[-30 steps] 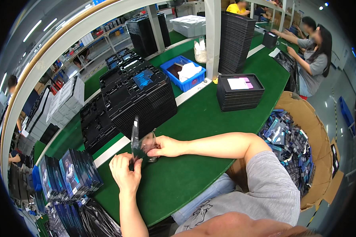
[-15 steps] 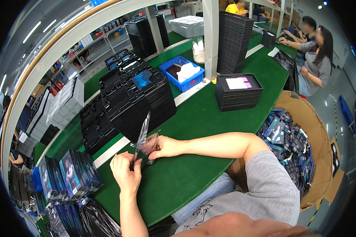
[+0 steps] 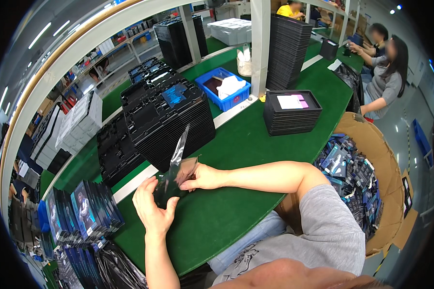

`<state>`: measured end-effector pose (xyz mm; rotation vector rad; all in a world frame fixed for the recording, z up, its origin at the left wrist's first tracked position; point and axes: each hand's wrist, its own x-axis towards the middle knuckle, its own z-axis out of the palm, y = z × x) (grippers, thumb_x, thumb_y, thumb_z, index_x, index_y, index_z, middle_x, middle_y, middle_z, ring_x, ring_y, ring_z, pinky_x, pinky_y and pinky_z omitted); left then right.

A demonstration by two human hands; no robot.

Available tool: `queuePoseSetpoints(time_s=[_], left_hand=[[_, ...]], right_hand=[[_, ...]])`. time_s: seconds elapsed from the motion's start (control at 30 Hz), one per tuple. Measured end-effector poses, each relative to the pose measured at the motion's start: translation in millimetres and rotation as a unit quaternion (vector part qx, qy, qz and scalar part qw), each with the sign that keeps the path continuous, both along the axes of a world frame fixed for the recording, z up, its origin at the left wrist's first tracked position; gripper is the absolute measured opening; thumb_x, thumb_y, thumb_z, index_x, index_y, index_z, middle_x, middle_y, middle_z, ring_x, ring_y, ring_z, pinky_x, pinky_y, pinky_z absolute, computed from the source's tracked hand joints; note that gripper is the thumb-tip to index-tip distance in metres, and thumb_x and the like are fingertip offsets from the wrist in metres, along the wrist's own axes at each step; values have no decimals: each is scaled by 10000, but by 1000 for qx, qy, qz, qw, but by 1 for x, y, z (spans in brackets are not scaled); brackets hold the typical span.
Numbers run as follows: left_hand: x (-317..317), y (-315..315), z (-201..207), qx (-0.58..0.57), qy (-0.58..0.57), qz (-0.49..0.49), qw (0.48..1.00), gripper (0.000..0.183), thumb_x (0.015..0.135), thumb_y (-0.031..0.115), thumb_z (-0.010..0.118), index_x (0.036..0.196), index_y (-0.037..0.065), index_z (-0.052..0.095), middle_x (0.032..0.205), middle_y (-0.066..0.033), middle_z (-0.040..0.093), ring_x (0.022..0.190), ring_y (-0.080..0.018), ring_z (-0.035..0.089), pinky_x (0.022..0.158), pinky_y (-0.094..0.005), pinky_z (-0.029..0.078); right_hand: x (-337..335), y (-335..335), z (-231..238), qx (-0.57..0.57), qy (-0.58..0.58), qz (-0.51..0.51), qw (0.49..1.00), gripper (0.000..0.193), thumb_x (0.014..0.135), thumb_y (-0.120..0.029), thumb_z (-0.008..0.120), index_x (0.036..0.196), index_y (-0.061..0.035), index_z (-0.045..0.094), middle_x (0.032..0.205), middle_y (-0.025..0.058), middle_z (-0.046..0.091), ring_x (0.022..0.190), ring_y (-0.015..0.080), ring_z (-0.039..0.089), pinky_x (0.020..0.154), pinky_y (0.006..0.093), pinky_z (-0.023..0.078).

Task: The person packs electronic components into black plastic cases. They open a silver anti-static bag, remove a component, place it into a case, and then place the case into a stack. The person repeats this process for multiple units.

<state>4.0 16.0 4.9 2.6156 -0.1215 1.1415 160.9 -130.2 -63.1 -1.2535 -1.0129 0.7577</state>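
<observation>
A thin, dark, see-through piece of glossy plastic film (image 3: 171, 182) is held over the green table, with a shiny strip rising from its top. My right hand (image 3: 205, 177) pinches its right edge between thumb and fingers. At its left side is my left hand (image 3: 153, 204), thumb and fingers spread; the fingertips are at the film's edge, and I cannot make out whether they touch it. Whether something flat lies inside the film is unclear. Just beyond my hands stands a tall stack of black plastic trays (image 3: 171, 127).
Stacked dark blue printed boxes (image 3: 89, 212) stand at the left, above a black plastic bag (image 3: 118, 265). Smaller black trays (image 3: 291, 115) and a blue bin (image 3: 222, 98) are farther back. A big carton (image 3: 390, 192) full of small boxes is at the right. People sit beyond.
My left thumb has come away from the film and the left hand has spread. The film has turned, showing more of its dark face. My right hand keeps its pinch.
</observation>
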Motion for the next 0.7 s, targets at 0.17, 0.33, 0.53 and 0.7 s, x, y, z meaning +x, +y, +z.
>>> queuePoseSetpoints(time_s=[0.17, 0.33, 0.53, 0.7], left_hand=[[-1, 5, -9, -19, 39, 41, 998, 409, 730, 136, 775, 1082, 46, 586, 1091, -124, 628, 1075, -327, 581, 965, -427, 403], [0, 7, -8, -3, 8, 13, 1000, 245, 736, 25, 714, 928, 56, 566, 1019, -104, 634, 984, -308, 586, 881, -406, 420], [0, 6, -6, 6, -7, 9, 1000, 215, 734, 11, 704, 882, 57, 556, 997, -92, 637, 957, -297, 589, 862, -400, 419], [0, 7, -7, 9, -2, 6, 1000, 257, 723, 54, 733, 923, 55, 571, 998, -93, 636, 972, -302, 593, 883, -411, 416]], right_hand=[[2, 3, -5, 20, -32, -11, 999, 162, 885, -73, 704, 1014, 10, 652, 888, 42, 648, 762, 108, 617, 665, 265, 530], [0, 5, -5, 60, -2, -7, 998, 244, 859, -47, 704, 1090, -13, 635, 946, 51, 668, 795, 111, 634, 675, 267, 542], [-1, 2, 4, 14, 60, -6, 998, 243, 870, -22, 660, 1111, -23, 626, 942, 61, 668, 769, 110, 640, 670, 252, 543], [1, 4, 0, -4, 52, -7, 999, 169, 888, -44, 656, 1055, -19, 658, 853, 44, 655, 715, 106, 633, 656, 245, 539]])
